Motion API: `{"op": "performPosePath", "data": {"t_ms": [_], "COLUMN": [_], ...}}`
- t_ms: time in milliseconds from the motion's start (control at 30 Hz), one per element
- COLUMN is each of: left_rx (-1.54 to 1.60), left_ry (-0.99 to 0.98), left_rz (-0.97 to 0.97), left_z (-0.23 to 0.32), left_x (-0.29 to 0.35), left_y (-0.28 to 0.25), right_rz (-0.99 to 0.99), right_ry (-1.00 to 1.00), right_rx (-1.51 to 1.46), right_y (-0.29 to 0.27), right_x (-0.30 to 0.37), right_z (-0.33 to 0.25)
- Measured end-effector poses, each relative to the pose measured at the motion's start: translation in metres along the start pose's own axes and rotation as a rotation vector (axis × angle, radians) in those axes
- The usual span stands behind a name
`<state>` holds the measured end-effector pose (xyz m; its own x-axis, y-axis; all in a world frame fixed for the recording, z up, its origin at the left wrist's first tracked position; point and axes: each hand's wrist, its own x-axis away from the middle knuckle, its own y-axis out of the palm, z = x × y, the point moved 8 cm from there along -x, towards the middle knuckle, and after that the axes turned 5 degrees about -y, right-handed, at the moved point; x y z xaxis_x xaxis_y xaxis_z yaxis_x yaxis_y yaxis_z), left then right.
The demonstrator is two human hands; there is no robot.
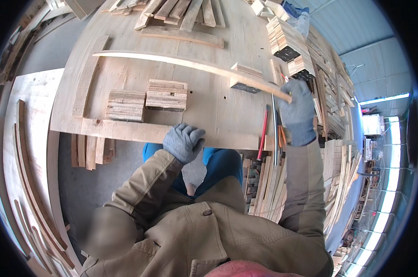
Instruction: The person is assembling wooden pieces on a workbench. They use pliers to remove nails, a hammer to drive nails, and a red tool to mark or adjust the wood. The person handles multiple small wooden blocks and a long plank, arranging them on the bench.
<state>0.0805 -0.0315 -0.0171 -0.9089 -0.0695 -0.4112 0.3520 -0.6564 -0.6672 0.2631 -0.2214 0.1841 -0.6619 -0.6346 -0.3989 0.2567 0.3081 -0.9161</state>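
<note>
My right hand [297,111], in a grey glove, grips the near right end of a long thin wooden strip [172,58]. That strip slants across the worktable, its far end toward the left. Also gloved, my left hand [184,143] has its fingers curled over a wooden board [126,130] along the table's near edge; its thumb is hidden. Just beyond the left hand sit two layered wood blocks [166,94] [125,105]. A third block [246,77] lies partly behind the strip. Beside the right hand are a red-handled tool [263,131] and a metal bar [276,131].
Loose wood pieces [183,14] pile up at the table's far side. Stacked blocks [282,39] line its right side. A flat plank [90,76] borders the left. More strips [269,184] stand below the table at right; a pale panel [31,138] leans at left.
</note>
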Motion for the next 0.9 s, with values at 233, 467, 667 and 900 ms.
{"op": "performPosePath", "data": {"t_ms": [233, 467, 667, 900], "left_rx": [0.706, 1.713, 1.98, 1.793], "left_ry": [-0.317, -0.463, -0.538, -0.726], "left_rz": [-0.172, -0.393, -0.263, -0.205], "left_z": [0.025, 0.083, 0.097, 0.087], "left_x": [0.042, 0.097, 0.121, 0.152], "left_y": [-0.006, -0.008, -0.028, -0.05], "right_rz": [0.146, 0.158, 0.081, 0.044], "right_ry": [-0.071, -0.137, -0.26, -0.316], "right_rx": [-0.23, -0.496, -0.533, -0.81], "right_y": [-0.043, -0.043, -0.03, -0.027], "right_x": [0.093, 0.159, 0.193, 0.216], "right_z": [-0.107, -0.193, -0.246, -0.252]}}
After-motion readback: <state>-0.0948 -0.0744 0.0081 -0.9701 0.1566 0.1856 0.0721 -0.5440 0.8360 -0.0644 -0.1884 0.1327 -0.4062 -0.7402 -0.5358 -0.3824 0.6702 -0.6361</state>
